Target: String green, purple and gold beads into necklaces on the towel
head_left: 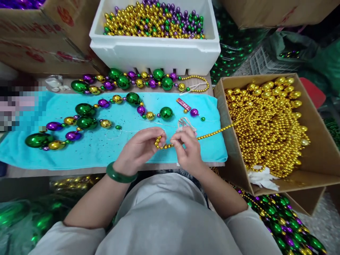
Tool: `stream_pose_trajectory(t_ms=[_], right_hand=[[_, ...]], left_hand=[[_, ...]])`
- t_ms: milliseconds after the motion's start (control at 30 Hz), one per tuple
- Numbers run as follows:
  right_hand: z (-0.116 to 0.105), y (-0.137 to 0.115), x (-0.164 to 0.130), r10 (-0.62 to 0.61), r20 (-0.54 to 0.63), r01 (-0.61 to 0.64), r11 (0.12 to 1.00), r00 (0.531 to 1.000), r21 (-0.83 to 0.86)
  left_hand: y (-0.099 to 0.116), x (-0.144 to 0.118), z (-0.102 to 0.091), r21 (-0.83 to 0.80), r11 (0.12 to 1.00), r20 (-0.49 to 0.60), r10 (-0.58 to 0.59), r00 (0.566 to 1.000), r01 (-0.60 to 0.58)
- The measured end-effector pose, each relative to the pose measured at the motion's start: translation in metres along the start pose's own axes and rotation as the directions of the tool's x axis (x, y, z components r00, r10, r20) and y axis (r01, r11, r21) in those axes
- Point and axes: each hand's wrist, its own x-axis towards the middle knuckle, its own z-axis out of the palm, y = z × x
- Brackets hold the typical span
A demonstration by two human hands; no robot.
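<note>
A gold bead string (216, 132) runs from the cardboard box on the right to both my hands. My left hand (139, 147), with a green bangle (120, 173) at its wrist, is closed on the looped end of the string. The fingers of my right hand (188, 147) pinch the same string a little farther along. Behind them, on the turquoise towel (127, 156), lies a strand of large green, purple and gold beads (86, 123) in a bent line. Small scissors (183, 123) are partly hidden behind my right hand.
A finished-looking bead necklace (143, 83) lies along the towel's back edge, before a white foam box (156, 53) of loose beads. At right stands a cardboard box (236, 156) of gold strings. A red packet (183, 104) and loose beads (194, 112) rest on the towel.
</note>
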Motion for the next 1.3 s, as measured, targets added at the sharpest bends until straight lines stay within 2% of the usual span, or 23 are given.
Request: stream_pose_trajectory(t_ms=[67, 167, 233, 333, 533, 600, 733, 833, 933, 1033, 1167, 1300], right_hand=[[0.008, 0.011, -0.002, -0.004, 0.021, 0.005, 0.999, 1.0, -0.049], [0.007, 0.028, -0.004, 0.032, 0.03, -0.03, 0.997, 0.999, -0.07], [0.001, 0.036, -0.004, 0.097, 0.041, -0.095, 0.994, 0.994, -0.046], [-0.007, 0.044, -0.004, 0.226, 0.049, -0.226, 0.974, 0.973, -0.01], [-0.013, 0.056, 0.004, 0.381, 0.088, -0.39, 0.911, 0.92, 0.133], [-0.014, 0.058, 0.006, 0.412, 0.124, -0.429, 0.885, 0.903, 0.183], [-0.016, 0.06, 0.003, 0.449, 0.175, -0.48, 0.848, 0.876, 0.224], [-0.011, 0.06, -0.002, 0.439, 0.107, -0.452, 0.873, 0.892, 0.184], [-0.005, 0.06, -0.007, 0.403, 0.013, -0.403, 0.912, 0.915, 0.073], [-0.002, 0.062, -0.007, 0.368, -0.003, -0.368, 0.93, 0.93, -0.021], [-0.005, 0.067, -0.004, 0.299, 0.058, -0.297, 0.954, 0.953, -0.035], [-0.011, 0.075, -0.002, 0.274, 0.201, -0.293, 0.953, 0.941, 0.072]], left_hand=[[-0.015, 0.012, -0.002, 0.0, 0.999, -0.088, 0.054, 0.995, -0.054], [-0.038, 0.03, -0.003, 0.231, 0.96, -0.144, 0.195, 0.97, -0.159], [-0.046, 0.037, -0.004, 0.408, 0.893, -0.084, 0.244, 0.966, -0.19], [-0.05, 0.042, -0.007, 0.506, 0.848, 0.017, 0.17, 0.985, -0.155], [-0.048, 0.045, -0.01, 0.453, 0.891, 0.105, -0.016, 0.994, -0.034], [-0.049, 0.047, -0.01, 0.414, 0.909, 0.099, 0.0, 0.995, -0.042], [-0.052, 0.05, -0.009, 0.361, 0.924, 0.057, 0.116, 0.992, -0.128], [-0.056, 0.052, -0.009, 0.402, 0.902, 0.04, 0.154, 0.987, -0.157], [-0.064, 0.054, -0.009, 0.454, 0.874, 0.014, 0.183, 0.983, -0.17], [-0.071, 0.055, -0.008, 0.456, 0.87, -0.028, 0.224, 0.974, -0.187], [-0.072, 0.054, -0.006, 0.375, 0.909, -0.046, 0.212, 0.976, -0.18], [-0.069, 0.053, -0.005, 0.195, 0.98, -0.012, 0.039, 0.999, -0.036]])
